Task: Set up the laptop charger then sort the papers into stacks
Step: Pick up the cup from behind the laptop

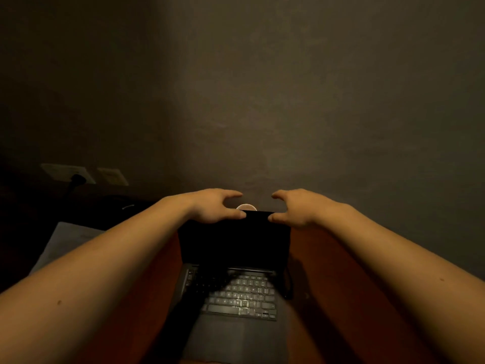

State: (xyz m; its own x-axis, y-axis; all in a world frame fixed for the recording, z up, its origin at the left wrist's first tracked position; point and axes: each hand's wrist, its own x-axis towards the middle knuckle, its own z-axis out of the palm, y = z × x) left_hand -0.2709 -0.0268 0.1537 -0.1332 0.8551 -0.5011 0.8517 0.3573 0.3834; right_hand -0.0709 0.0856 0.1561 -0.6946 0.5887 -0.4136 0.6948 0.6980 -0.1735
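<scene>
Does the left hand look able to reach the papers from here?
Probably yes: the left hand is at the laptop lid, and the papers lie uncovered to its left, nearer the person, nothing between.

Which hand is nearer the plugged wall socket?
Left. The left hand is at the top edge of the laptop lid, right of the socket; the right hand is farther right along it.
</scene>
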